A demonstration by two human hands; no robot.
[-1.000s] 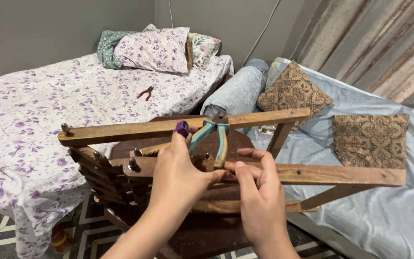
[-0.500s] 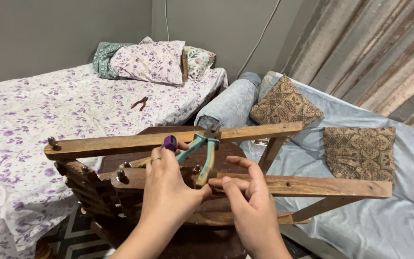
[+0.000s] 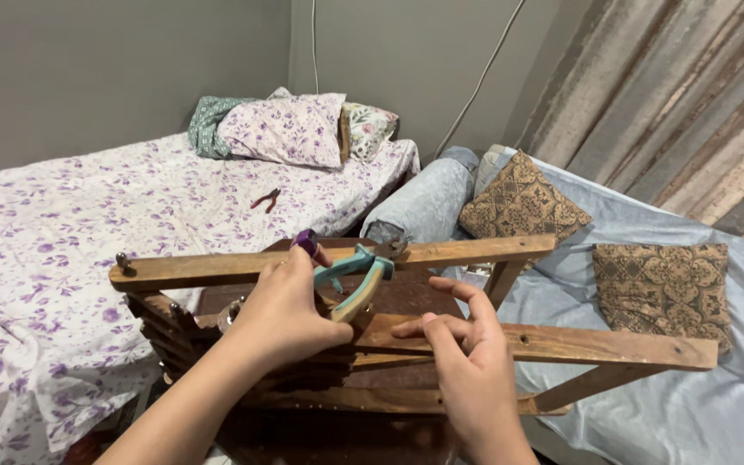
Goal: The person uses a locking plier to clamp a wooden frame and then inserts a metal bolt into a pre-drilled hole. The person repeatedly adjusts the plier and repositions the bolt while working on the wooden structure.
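A folded wooden slat frame (image 3: 510, 343) with metal bolts stands in front of me. My left hand (image 3: 282, 314) is closed around the teal and tan handles of a pair of pliers (image 3: 356, 274), whose jaws sit at the upper wooden bar (image 3: 449, 252) near a bolt. My right hand (image 3: 467, 370) rests on the lower bar, fingers spread and pressing on the wood, holding nothing else. A bolt head (image 3: 121, 260) shows at the upper bar's left end.
A bed with a purple floral sheet (image 3: 71, 224) lies at left, with pillows (image 3: 286, 129) at its head and a small red tool (image 3: 265, 201) on it. At right is a grey-covered couch (image 3: 647, 396) with patterned cushions (image 3: 663, 280) and a bolster (image 3: 424, 202).
My left hand has shifted its hold and swung the pliers so the handles tilt lower and to the right. My right hand let go near the pliers and now lies on the lower bar.
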